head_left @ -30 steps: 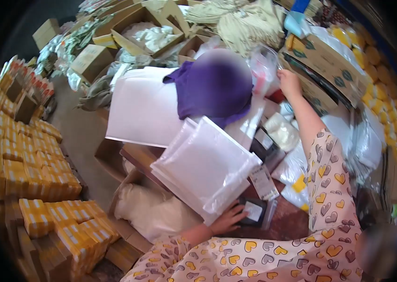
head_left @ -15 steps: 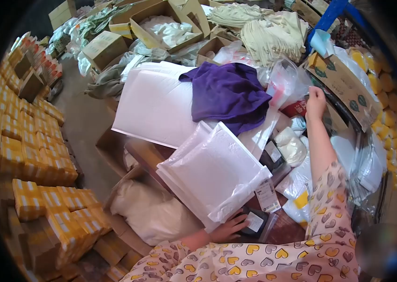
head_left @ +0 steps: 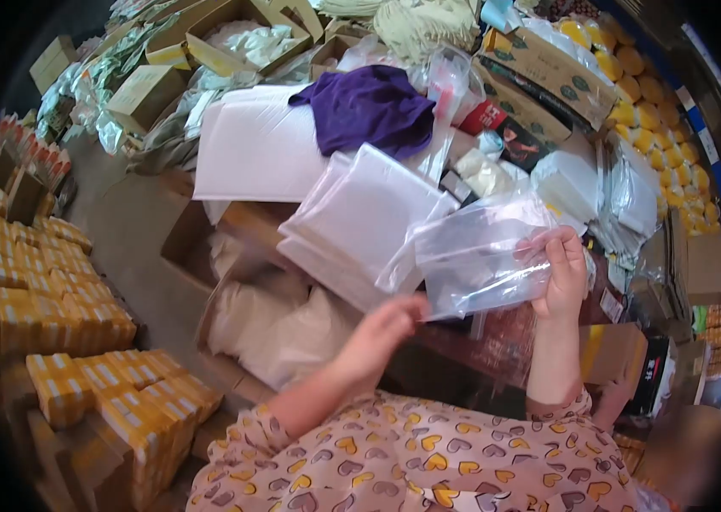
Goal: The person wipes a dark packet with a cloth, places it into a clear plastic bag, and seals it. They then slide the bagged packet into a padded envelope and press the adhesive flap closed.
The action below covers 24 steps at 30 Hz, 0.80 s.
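My right hand (head_left: 561,269) grips a clear plastic bag (head_left: 484,260) by its right edge, thumb and fingers pressed on the film. The flat bag hangs over the table and lets the things under it show through. My left hand (head_left: 382,337) is at the bag's lower left corner; its fingertips are blurred, and whether they pinch the film cannot be made out. Just behind it, a stack of white padded mailers (head_left: 369,218) lies partly under the bag. A purple cloth (head_left: 369,111) rests on larger white mailers (head_left: 249,154) farther back.
A carton lined with pale sheeting (head_left: 279,328) stands below the left forearm. Yellow-wrapped packs (head_left: 53,290) are piled at the left. Open cartons (head_left: 249,43) and off-white gloves (head_left: 428,26) fill the back. A flattened carton (head_left: 548,72) and clear-wrapped white packets (head_left: 569,183) lie at the right.
My right hand has come back from the far right toward me, now with the clear plastic bag. My left hand has risen from the black packet to the bag's corner. The view has shifted right.
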### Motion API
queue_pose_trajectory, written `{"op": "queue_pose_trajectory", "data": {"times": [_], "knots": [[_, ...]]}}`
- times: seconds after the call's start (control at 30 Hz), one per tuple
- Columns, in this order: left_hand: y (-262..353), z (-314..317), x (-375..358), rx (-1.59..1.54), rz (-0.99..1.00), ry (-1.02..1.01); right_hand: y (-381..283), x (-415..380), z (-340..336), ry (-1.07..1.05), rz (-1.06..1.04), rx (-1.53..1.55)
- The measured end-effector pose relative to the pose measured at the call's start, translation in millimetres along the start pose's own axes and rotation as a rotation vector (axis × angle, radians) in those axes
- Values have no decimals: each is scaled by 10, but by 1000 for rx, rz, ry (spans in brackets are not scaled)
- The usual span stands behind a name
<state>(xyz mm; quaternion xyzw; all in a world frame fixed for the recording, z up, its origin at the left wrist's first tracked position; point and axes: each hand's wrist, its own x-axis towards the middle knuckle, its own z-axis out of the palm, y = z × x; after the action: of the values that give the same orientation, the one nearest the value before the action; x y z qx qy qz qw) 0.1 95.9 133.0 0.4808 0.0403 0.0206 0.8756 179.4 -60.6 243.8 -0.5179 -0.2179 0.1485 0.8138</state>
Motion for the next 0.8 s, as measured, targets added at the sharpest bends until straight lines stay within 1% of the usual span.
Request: {"op": "queue_pose_trajectory", "data": {"times": [0.03, 0.07, 0.1, 0.13, 0.2, 0.23, 0.27, 0.33, 0.37, 0.4, 0.43, 0.47, 0.5, 0.53, 0.57, 0.6, 0.67, 0.7, 0.73, 0.77, 0.8], "knots": [[203, -4, 6, -231, -95, -18, -10, -104, 57, -44, -2, -16], [377, 10, 16, -319, -92, -41, -20, -206, 117, -86, -6, -32], [452, -11, 6, -396, -90, -74, -28, -300, 200, -102, 20, 38], [508, 1, -24, -394, -99, -70, -38, -379, 269, -95, 25, 44], [609, 70, -89, -312, -33, -117, -61, -531, 383, -137, 40, 21], [676, 126, -122, -346, -26, -42, -81, -600, 436, -160, 47, -26], [694, 110, -152, -343, -29, -41, -84, -662, 459, -157, 47, -22], [734, 64, -172, -233, 29, 155, -72, -755, 455, -215, 17, -77], [765, 77, -181, -292, 116, 203, -61, -806, 427, -211, 9, -75], [825, 73, -208, -286, 116, 194, -49, -850, 388, -187, 48, -190], [897, 63, -248, -195, 99, 252, -62, -891, 401, -160, 88, -305], [957, 70, -281, -104, 78, 311, -83, -942, 435, -151, 85, -302], [992, 117, -277, -25, 139, 420, -103, -1003, 492, -157, 215, -169], [1043, 130, -235, -21, 122, 419, -101, -1061, 549, -160, 349, -32], [1072, 121, -241, -80, 198, 459, 29, -1169, 570, -308, 568, 211], [1107, 103, -201, -146, 299, 498, 139, -1268, 528, -348, 595, 191], [1131, 33, -202, -139, 329, 499, 276, -1472, 500, -310, 681, 104], [1144, 1, -221, -137, 360, 501, 320, -1567, 531, -306, 678, 109], [1183, 4, -246, -132, 358, 496, 363, -1643, 587, -184, 718, 149], [1237, 24, -279, -89, 322, 558, 402, -1687, 610, -61, 758, 188], [1265, 22, -312, -45, 283, 620, 453, -1715, 575, -54, 755, 192]]}}
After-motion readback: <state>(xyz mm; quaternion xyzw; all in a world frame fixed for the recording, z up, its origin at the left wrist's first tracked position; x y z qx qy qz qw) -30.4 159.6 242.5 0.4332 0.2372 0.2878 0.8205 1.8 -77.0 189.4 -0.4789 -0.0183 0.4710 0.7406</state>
